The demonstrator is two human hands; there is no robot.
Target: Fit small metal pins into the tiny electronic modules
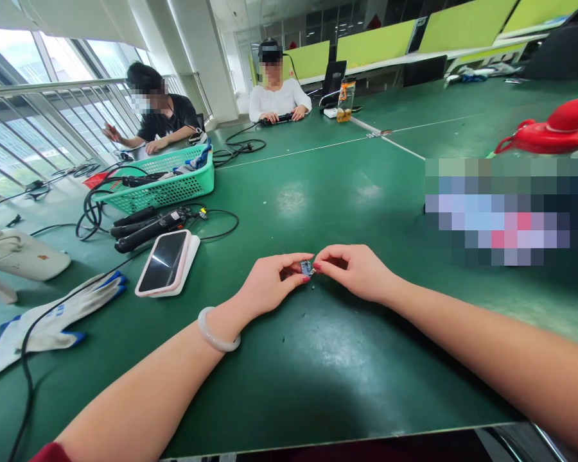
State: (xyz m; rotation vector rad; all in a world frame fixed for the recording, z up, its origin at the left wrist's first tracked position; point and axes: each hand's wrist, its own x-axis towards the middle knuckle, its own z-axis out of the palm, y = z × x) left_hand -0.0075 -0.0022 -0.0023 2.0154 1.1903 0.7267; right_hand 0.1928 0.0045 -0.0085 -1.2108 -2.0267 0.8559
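Between the thumb and fingers of my left hand [270, 282] is a small blue circuit board [307, 267], held just above the green table. A pale bangle [216, 330] circles my left wrist. From the other side, my right hand [356, 269] meets the board's right edge with thumb and forefinger pinched together. Whatever lies in that pinch is too small to make out. Both forearms rest near the table's front edge.
On the left are a phone [162, 262], black handheld devices [149, 228] with cables, a green basket [173, 186] and a white-blue glove [52, 317]. A bottle [345, 101] stands at the back. Two people sit across the green table [289, 385]. The right side is partly blurred out.
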